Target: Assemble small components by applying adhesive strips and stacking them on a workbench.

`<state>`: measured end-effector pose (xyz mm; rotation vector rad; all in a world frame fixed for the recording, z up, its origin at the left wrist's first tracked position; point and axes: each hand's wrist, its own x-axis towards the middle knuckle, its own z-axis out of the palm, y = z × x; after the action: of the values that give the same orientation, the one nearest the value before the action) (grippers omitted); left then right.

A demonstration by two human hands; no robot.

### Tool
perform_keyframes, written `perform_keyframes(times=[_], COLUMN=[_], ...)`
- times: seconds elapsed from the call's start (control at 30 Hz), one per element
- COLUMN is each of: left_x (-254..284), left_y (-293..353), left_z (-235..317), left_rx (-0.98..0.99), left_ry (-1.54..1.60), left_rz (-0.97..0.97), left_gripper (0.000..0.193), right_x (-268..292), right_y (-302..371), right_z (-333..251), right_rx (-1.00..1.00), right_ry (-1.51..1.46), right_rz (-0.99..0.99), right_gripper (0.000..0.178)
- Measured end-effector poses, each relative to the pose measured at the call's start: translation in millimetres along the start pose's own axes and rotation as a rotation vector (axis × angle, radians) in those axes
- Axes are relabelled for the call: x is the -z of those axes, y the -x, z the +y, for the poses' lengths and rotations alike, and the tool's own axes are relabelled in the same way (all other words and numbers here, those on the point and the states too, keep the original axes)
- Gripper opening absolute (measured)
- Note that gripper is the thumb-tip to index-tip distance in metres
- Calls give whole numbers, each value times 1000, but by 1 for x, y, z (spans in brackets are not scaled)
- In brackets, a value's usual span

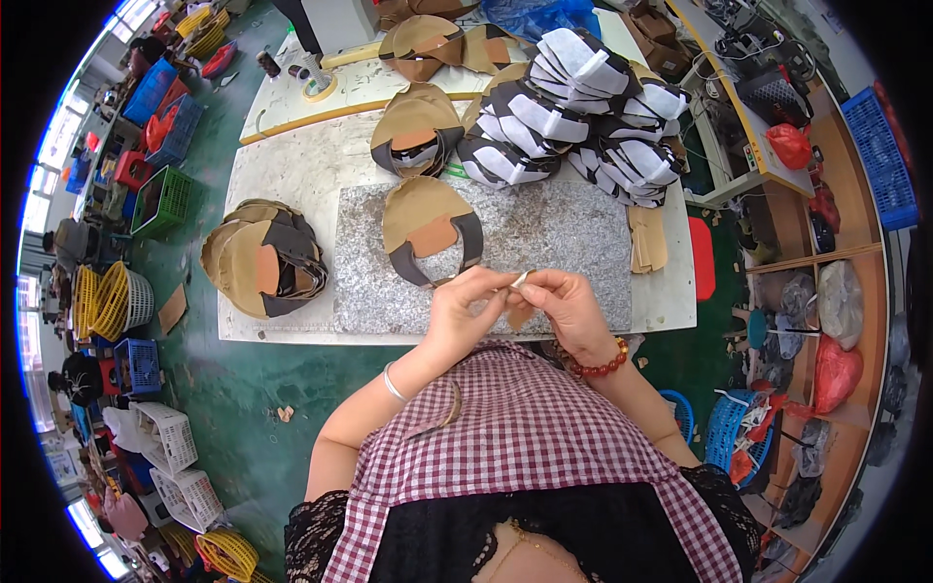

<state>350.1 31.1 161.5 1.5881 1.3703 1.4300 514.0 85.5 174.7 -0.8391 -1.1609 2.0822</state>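
Observation:
My left hand (465, 307) and my right hand (568, 309) meet at the front edge of the table, fingertips pinched together on a small white piece (520, 279); its kind is too small to tell. Below the fingers a small tan scrap (521, 317) shows. Just beyond my left hand, a flat ring-shaped piece (408, 216) in tan, orange and dark grey, like a shoe upper, lies on a speckled grey board (564, 243). Its front edge reaches close to my left fingers.
On the table's left lies a pile of similar pieces (238, 257); another stack (418, 117) sits behind the board. Black-and-white padded pieces (544, 107) are heaped at the back right. A tape roll (319, 87) stands at the back left. Shelves (777, 257) line the right side.

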Motion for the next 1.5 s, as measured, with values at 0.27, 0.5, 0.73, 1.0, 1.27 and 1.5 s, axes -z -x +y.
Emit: perform_keyframes(times=[0.27,0.5,0.73,1.0,1.27,1.5], left_x=[13,8,7,50,49,18], left_y=[0,-1,-7,-28,-14,3], left_z=[6,2,-23,-45,-18,-23], left_rx=[258,401,540,623,343,459], left_ry=[413,401,595,924,487,859], left_rz=[-114,-45,10,245,222,318], left_gripper=[25,15,10,10,8,12], right_x=[-2,-4,8,96,134,25], right_y=[-5,-8,-14,33,63,-4], right_z=[4,11,13,49,50,37], right_rx=[-28,136,-43,-117,-338,-332], right_ry=[-36,360,-133,380,723,-351], right_rz=[40,48,79,169,17,65], right_gripper=[16,15,14,18,26,30])
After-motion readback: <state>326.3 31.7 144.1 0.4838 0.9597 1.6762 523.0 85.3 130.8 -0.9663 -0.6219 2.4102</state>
